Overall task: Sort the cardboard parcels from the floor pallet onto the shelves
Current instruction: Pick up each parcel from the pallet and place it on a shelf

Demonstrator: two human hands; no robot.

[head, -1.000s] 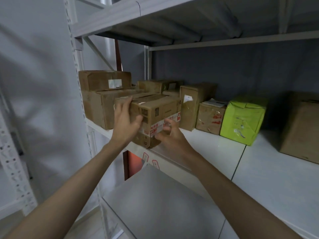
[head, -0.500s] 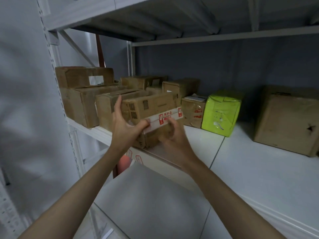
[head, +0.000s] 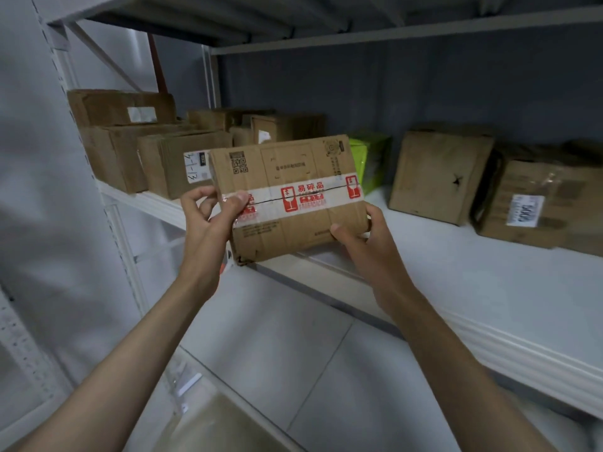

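Here you hold one cardboard parcel (head: 287, 197) up in front of the middle shelf (head: 456, 288), its broad printed face turned toward you and tilted a little, with a band of white fragile tape (head: 303, 199) running across it. Your left hand (head: 208, 220) grips the parcel's left edge, thumb curled over the taped front and fingers wrapped behind. Your right hand (head: 362, 236) clamps the lower right corner, thumb pressed on the front face and fingers curled round the side. The parcel's bottom corner hangs just above the shelf's front lip; you cannot tell whether it touches.

On the shelf behind, a row of brown boxes (head: 137, 154) stands at the left end, one stacked on another, and the nearest carries a white label (head: 195, 166) with handwritten marks. A lime-green package (head: 370, 161) peeks out from behind the parcel's right edge. Farther right sit a dented brown carton (head: 437, 174) and a taped carton (head: 535, 203), close together. Below lies a lower shelf (head: 293, 353).
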